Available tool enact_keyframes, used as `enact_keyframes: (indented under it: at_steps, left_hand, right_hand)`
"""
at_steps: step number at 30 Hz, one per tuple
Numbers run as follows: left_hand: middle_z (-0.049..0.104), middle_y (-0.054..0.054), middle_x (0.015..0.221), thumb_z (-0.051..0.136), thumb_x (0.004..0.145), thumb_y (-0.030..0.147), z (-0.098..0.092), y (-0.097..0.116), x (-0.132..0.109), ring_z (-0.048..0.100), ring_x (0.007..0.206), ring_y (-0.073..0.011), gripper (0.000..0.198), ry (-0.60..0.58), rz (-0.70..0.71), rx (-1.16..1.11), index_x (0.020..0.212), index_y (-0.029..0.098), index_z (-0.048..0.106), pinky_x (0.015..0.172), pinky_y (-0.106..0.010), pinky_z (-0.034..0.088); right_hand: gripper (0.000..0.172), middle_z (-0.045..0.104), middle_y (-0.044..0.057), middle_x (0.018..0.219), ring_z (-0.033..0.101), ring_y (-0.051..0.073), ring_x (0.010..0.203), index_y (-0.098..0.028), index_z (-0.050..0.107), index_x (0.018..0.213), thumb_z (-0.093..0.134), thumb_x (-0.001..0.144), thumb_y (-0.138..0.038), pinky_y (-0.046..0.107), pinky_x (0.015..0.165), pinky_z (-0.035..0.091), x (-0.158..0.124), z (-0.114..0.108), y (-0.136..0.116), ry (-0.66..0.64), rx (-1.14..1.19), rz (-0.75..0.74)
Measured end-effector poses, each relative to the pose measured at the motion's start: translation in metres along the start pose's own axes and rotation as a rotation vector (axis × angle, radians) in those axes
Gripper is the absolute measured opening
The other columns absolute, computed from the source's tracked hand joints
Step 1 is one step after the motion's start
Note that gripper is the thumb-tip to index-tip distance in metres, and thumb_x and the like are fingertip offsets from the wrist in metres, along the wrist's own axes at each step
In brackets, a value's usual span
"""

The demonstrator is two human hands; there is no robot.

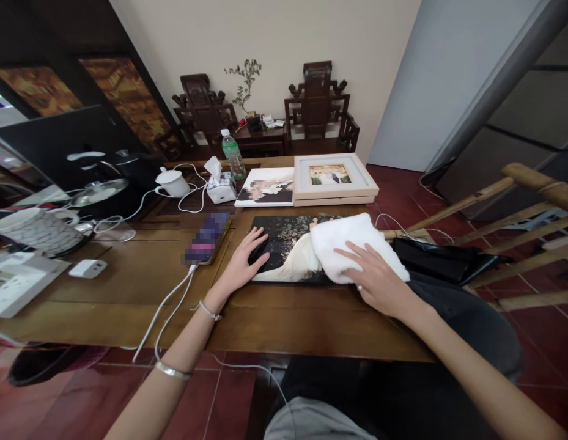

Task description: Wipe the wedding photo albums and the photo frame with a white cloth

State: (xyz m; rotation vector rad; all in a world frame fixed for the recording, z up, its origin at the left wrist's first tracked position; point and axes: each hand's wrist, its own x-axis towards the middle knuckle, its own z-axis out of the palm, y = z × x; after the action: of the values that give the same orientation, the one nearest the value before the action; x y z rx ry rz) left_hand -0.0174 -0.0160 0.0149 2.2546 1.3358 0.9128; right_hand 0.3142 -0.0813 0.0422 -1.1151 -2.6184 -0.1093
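Note:
A dark wedding photo panel (288, 250) lies flat on the wooden table, showing a long white gown against black. My left hand (244, 260) rests at its left edge, fingers spread and lying flat, holding nothing. Over the right part of the panel lies a folded white fluffy cloth (343, 235), which hides that end of the picture. My right hand (378, 278) presses on the cloth from above with its fingers stretched out over it. A phone (210, 238) with a lit screen and a white cable lies left of my left hand.
Behind the panel stand a light framed photo box (336, 180), another photo print (265, 186), a tissue box (221, 186) and a green-labelled bottle (232, 154). At left are a lidded white cup (172, 182), a power strip (24, 284) and a charger (88, 269). A wooden chair (531, 226) stands right.

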Motion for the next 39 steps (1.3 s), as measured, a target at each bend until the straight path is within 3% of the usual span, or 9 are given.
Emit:
enact_keyframes:
  at_steps: [4, 8, 12, 16, 20, 25, 30, 36, 39]
  left_hand:
    - [0.042, -0.013, 0.145, 0.051, 0.088, 0.041, 0.001, -0.001, 0.003, 0.029, 0.139, -0.0258, 0.047, 0.014, 0.002, 0.007, 0.13, 0.018, 0.052, 0.113, -0.049, 0.024]
    - [0.042, -0.012, 0.145, 0.051, 0.089, 0.04, 0.002, -0.002, 0.003, 0.029, 0.139, -0.0249, 0.046, 0.017, -0.015, 0.008, 0.129, 0.018, 0.053, 0.113, -0.048, 0.024]
    - [0.042, -0.012, 0.145, 0.049, 0.09, 0.04, 0.003, -0.003, 0.003, 0.029, 0.139, -0.0241, 0.046, 0.02, -0.027, -0.002, 0.129, 0.018, 0.053, 0.114, -0.047, 0.023]
    - [0.041, -0.011, 0.146, 0.048, 0.09, 0.039, 0.005, -0.004, 0.003, 0.029, 0.139, -0.0234, 0.046, 0.03, -0.04, -0.003, 0.132, 0.019, 0.05, 0.114, -0.046, 0.023]
    - [0.039, -0.012, 0.147, 0.048, 0.09, 0.038, 0.007, -0.005, 0.003, 0.029, 0.139, -0.024, 0.048, 0.032, -0.047, 0.0, 0.133, 0.016, 0.049, 0.114, -0.047, 0.022]
    - [0.041, -0.011, 0.146, 0.049, 0.089, 0.039, 0.006, -0.008, 0.005, 0.03, 0.138, -0.0241, 0.047, 0.036, -0.051, -0.013, 0.132, 0.019, 0.05, 0.113, -0.047, 0.023]
    - [0.041, -0.011, 0.146, 0.051, 0.088, 0.039, 0.002, -0.008, 0.008, 0.031, 0.138, -0.0241, 0.047, 0.023, -0.015, -0.028, 0.13, 0.019, 0.052, 0.114, -0.046, 0.023]
    - [0.04, -0.012, 0.147, 0.05, 0.089, 0.04, 0.0, -0.005, 0.009, 0.026, 0.141, -0.024, 0.048, 0.025, -0.012, -0.125, 0.131, 0.016, 0.051, 0.114, -0.045, 0.021]
    - [0.04, -0.014, 0.146, 0.04, 0.094, 0.039, 0.002, -0.012, 0.011, 0.025, 0.141, -0.0223, 0.048, 0.004, -0.013, -0.131, 0.133, 0.013, 0.049, 0.115, -0.044, 0.019]
  right_hand:
    - [0.056, 0.052, 0.011, 0.135, 0.038, 0.03, 0.131, -0.021, 0.06, 0.115, 0.042, 0.067, 0.003, 0.057, 0.102, 0.034, 0.036, -0.003, 0.03, -0.031, -0.009, 0.031]
    - [0.053, 0.063, 0.014, 0.112, 0.056, 0.028, 0.108, -0.018, 0.057, 0.119, 0.04, 0.071, -0.001, 0.042, 0.087, 0.045, 0.079, -0.007, 0.057, -0.065, -0.014, 0.059]
    - [0.055, 0.064, 0.01, 0.099, 0.059, 0.025, 0.093, -0.018, 0.056, 0.119, 0.038, 0.07, 0.0, 0.036, 0.078, 0.046, 0.097, -0.009, 0.067, -0.063, -0.038, 0.047]
    - [0.053, 0.064, 0.012, 0.108, 0.058, 0.028, 0.103, -0.019, 0.06, 0.114, 0.04, 0.068, 0.002, 0.043, 0.085, 0.046, 0.072, -0.008, 0.045, -0.074, -0.047, 0.036]
    - [0.053, 0.052, 0.013, 0.134, 0.038, 0.035, 0.13, -0.019, 0.064, 0.106, 0.042, 0.064, 0.004, 0.062, 0.1, 0.033, 0.016, -0.007, -0.006, -0.06, -0.045, -0.037]
    - [0.044, 0.049, 0.009, 0.139, 0.031, 0.034, 0.135, -0.021, 0.068, 0.091, 0.043, 0.064, 0.003, 0.062, 0.105, 0.029, -0.022, -0.012, -0.039, -0.037, 0.019, -0.093]
    - [0.054, 0.051, 0.011, 0.137, 0.034, 0.032, 0.134, -0.019, 0.065, 0.105, 0.041, 0.062, 0.004, 0.06, 0.106, 0.03, 0.001, -0.014, -0.008, -0.074, 0.07, -0.084]
    - [0.053, 0.056, 0.016, 0.129, 0.045, 0.03, 0.126, -0.018, 0.06, 0.115, 0.042, 0.069, 0.0, 0.052, 0.099, 0.04, 0.055, -0.003, 0.042, -0.061, 0.045, -0.007]
    - [0.055, 0.058, 0.015, 0.126, 0.044, 0.03, 0.127, -0.017, 0.057, 0.12, 0.04, 0.071, 0.001, 0.053, 0.1, 0.039, 0.082, 0.004, 0.056, -0.08, 0.019, 0.016]
